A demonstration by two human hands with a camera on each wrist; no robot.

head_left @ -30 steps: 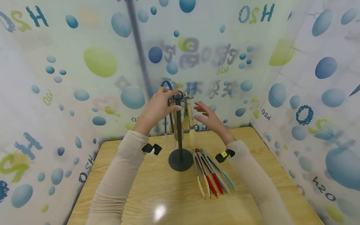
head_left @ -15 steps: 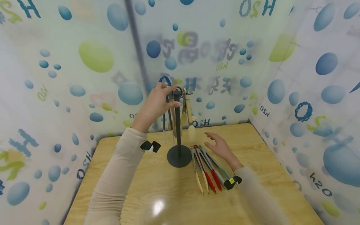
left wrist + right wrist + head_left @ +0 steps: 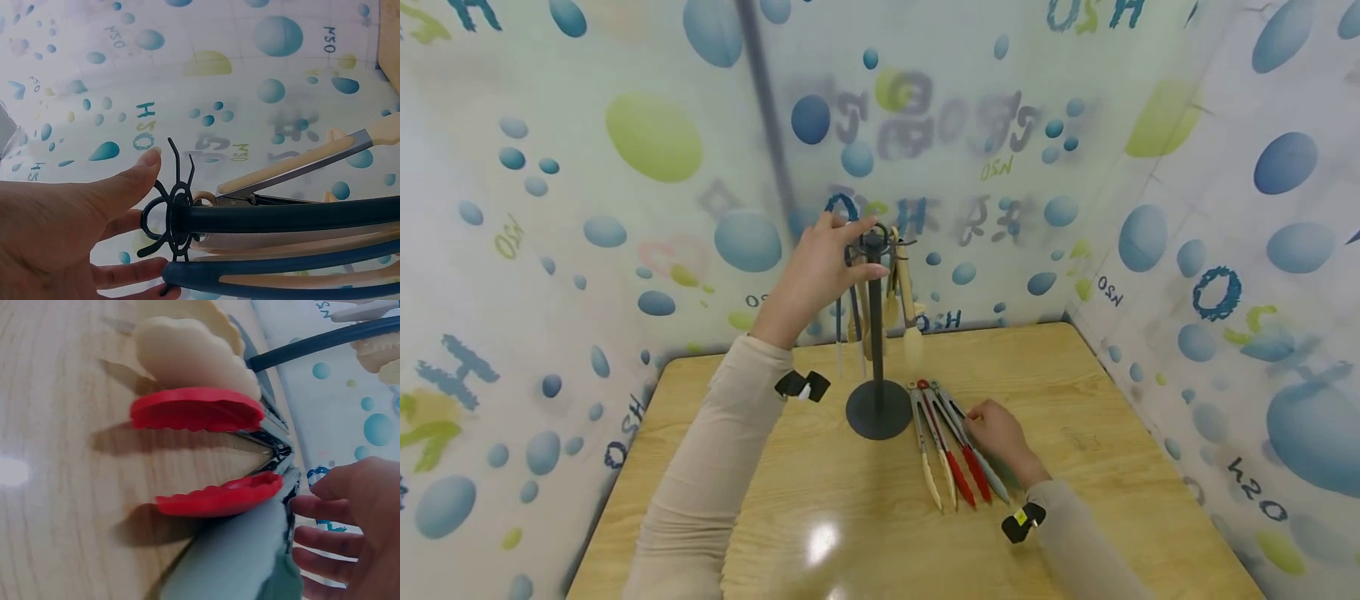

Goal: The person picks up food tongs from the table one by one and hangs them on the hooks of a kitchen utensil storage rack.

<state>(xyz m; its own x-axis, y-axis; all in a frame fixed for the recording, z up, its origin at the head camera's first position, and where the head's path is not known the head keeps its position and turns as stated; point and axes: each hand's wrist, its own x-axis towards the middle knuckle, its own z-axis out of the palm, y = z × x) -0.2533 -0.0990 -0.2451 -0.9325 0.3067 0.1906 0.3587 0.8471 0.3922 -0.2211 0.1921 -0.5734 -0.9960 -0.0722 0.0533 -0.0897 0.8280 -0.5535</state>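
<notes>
My left hand (image 3: pixel 812 271) is at the top of a dark utensil stand (image 3: pixel 877 333). In the left wrist view, its thumb and fingers lie around the hooks and top ring (image 3: pixel 153 219). My right hand (image 3: pixel 1000 433) is low over the table beside light blue-green tongs (image 3: pixel 231 550). Its fingers (image 3: pixel 328 537), slightly bent and spread, reach the handle side of those tongs; the exact contact is unclear. Red-tipped tongs (image 3: pixel 197 409) and cream-tipped tongs (image 3: pixel 931 483) lie alongside, heads toward me, handle ends near the stand's round base (image 3: pixel 880 410).
Dark blue tongs (image 3: pixel 300 265) and cream-handled tongs (image 3: pixel 294 162) hang from the stand's hooks, with other pale utensils behind. The wooden table (image 3: pixel 805 467) meets walls (image 3: pixel 662 208) of printed sheeting at the back and sides.
My right hand has come down from beside the hanging utensils to the light blue-green tongs on the table. My left hand has stayed at the stand's top.
</notes>
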